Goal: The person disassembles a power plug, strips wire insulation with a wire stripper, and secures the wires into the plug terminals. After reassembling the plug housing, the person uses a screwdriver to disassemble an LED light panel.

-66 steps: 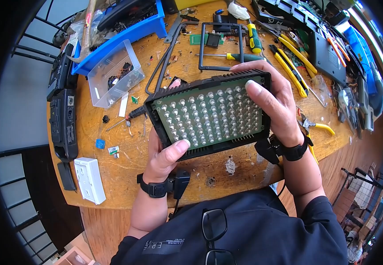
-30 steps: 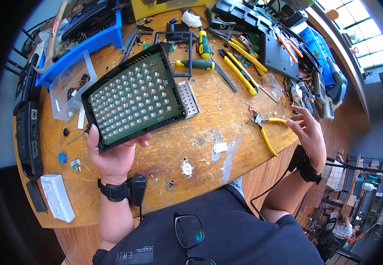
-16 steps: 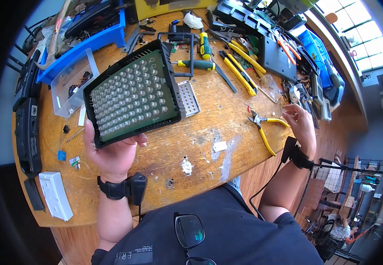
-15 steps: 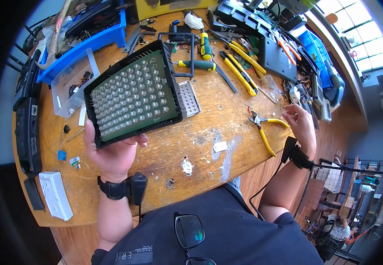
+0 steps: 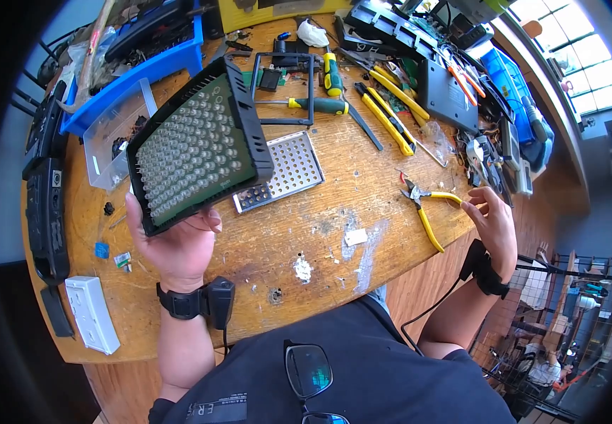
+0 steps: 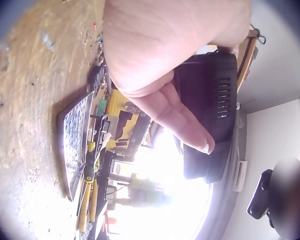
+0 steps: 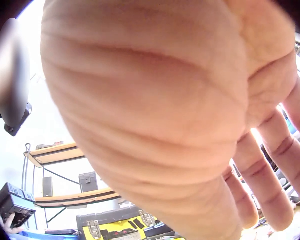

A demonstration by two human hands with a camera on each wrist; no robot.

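So your black lamp unit [image 5: 249,120] is up in your left hand [image 5: 179,251], tilted over the left side of the bench [image 5: 334,283], thumb at its lower edge and fingers gripping underneath and behind. Progress-wise, I'd call it opened up but not stripped: the bulb-studded green board [image 5: 189,148] is sitting inside the housing, front exposed. Can't see whether anything's loose in there. The perforated panel [image 5: 295,166] lies apart on the wood, just beside it. Farther out, your right hand [image 5: 498,230] hovers by the yellow-handled cutters [image 5: 429,226], fingers loosely bent and gripping nothing; can't tell if they're touching the handle.
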